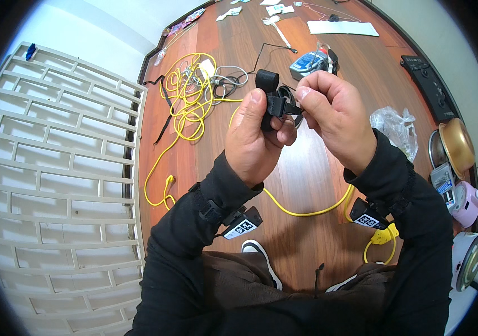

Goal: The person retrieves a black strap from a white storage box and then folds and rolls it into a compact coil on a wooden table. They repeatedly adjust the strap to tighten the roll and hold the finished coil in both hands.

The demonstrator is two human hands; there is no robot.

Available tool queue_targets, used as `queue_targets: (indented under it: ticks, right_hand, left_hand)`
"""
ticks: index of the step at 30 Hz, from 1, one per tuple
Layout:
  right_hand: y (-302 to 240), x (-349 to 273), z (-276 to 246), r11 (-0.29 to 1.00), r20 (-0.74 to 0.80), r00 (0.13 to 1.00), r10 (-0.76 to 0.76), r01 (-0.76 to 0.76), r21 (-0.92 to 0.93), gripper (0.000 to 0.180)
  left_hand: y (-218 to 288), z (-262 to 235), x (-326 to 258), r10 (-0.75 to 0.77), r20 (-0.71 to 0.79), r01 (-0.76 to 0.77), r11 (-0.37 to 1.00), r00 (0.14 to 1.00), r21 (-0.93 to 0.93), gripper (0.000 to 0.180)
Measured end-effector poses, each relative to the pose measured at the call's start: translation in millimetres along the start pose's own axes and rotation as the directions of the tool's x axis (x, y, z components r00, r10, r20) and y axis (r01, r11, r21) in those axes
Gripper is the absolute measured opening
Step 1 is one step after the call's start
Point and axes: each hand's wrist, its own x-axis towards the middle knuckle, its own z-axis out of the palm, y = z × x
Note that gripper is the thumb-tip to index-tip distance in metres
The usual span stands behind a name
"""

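Note:
My left hand (254,137) is closed round a black strap with a plastic buckle (276,105), raised over the floor in front of me. A wide black loop of the strap (267,80) stands up above the thumb. Beside the buckle, a coiled thin black cord (287,93) shows between the two hands. My right hand (337,115) is pinched, thumb against forefinger, at the right side of the buckle. What lies between those fingertips is too small and hidden to name.
A tangled yellow cable (191,103) spreads over the wooden floor, one length crossing below my hands. A blue-grey device (309,63) stands beyond them. To the right are a clear plastic bag (394,131), a gold basin (456,147) and a pink appliance (466,204). A white lattice rack (65,185) stands left.

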Motion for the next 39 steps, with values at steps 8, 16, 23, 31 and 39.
queue_targets:
  ticks: [8,16,23,31,39]
  right_hand:
    - [1,-1,-1,1.000,0.023,1.000,0.000,0.000,0.004,0.016]
    - [3,-1,-3,0.998,0.071,0.997,0.027,-0.031,0.060,0.016]
    - [-1,0,-2,0.984,0.149,0.986,0.080,-0.102,0.143,0.018]
    - [-1,4,-6,0.999,0.131,0.990,0.048,-0.048,-0.003,0.018]
    - [-1,1,-9,0.966,0.099,0.978,0.182,-0.197,0.170,0.017]
  left_hand:
    - [0,1,-1,0.049,0.021,-0.051,0.987,0.999,0.155,0.032]
    - [-1,0,-1,0.075,0.008,-0.075,0.985,0.997,0.158,0.030]
    - [-1,-2,-1,0.090,0.026,-0.094,0.973,0.996,0.213,0.029]
    - [-5,-7,-1,0.146,0.062,-0.159,0.908,0.987,0.387,0.025]
    - [-2,-13,0,0.226,0.075,-0.224,0.765,0.971,0.604,0.026]
